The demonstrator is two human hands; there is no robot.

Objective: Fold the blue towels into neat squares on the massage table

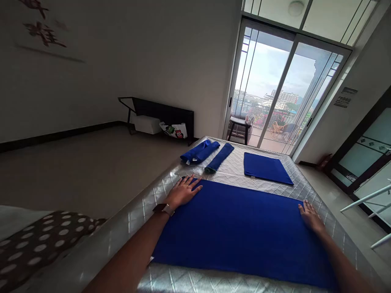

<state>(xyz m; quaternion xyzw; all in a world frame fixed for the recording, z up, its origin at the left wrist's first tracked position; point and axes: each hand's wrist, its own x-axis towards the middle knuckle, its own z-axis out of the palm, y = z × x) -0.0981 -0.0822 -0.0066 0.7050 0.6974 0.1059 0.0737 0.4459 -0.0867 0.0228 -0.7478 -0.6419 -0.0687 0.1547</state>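
A large blue cloth point(244, 228) is spread flat on a pale quilted mattress point(183, 278). My left hand point(183, 191), with a watch on the wrist, rests fingers apart on the cloth's far left corner. At the far right corner my right hand point(310, 215) lies with its fingers stretched out, touching the edge. Beyond the cloth are a folded blue square point(267, 167), a rolled blue piece point(220, 158) and a looser blue bundle point(200, 151) beside it.
Sliding glass doors point(277, 85) stand past the mattress's far end. A black bench point(165, 112) with a white box point(147, 124) is by the wall. White metal legs point(366, 198) are at the right, and a brown polka-dot cloth point(39, 240) is at the lower left.
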